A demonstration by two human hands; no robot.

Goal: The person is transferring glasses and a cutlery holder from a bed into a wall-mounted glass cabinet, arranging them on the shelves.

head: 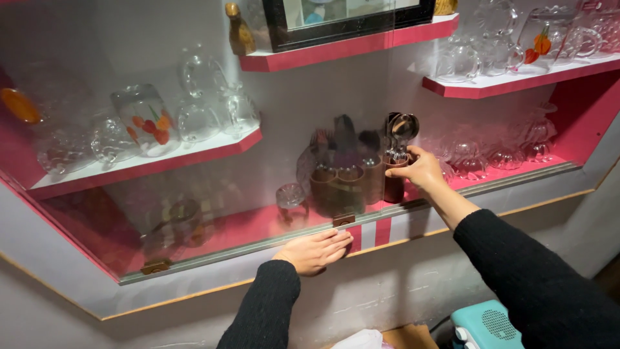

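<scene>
At nine o'clock we see a glass jug [143,118] with painted fruit standing on the left shelf [145,169], clear glass cups [197,119] just beside it, all behind the sliding glass pane [194,194]. Toward six o'clock our left hand [314,251] lies flat, fingers stretched open, on the cabinet's bottom rail [258,249], touching the pane's small brown handle [343,220]. At three o'clock from it, our right hand [421,171] reaches into the cabinet, fingers closed around the rightmost cup of the brown cutlery holder [352,184], which stands on the pink bottom shelf [258,223] and holds upright spoons [400,132]. At five o'clock sits a teal appliance [487,326].
</scene>
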